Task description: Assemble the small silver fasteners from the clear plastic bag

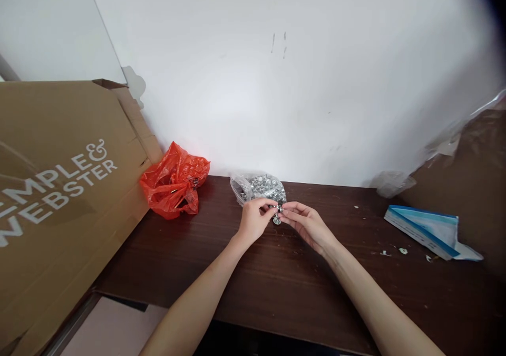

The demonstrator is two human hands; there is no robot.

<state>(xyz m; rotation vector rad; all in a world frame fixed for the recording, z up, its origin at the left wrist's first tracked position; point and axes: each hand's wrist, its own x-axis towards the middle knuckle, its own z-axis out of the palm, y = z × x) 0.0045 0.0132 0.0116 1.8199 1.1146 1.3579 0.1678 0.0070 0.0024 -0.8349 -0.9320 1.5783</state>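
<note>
My left hand (255,217) and my right hand (306,222) meet above the dark wooden table (276,282), fingertips pinched together on a small metal fastener (277,213). A washer-like piece hangs just below the fingertips. Right behind the hands lies a clear plastic bag of silver metal hardware (259,186), close to the wall. Which hand carries the piece's weight I cannot tell; both touch it.
A crumpled red plastic bag (176,187) lies at the table's back left. A large brown cardboard box (59,198) leans on the left. A blue-and-white packet (429,229) lies at the right, with small white scraps (395,251) near it. White wall behind.
</note>
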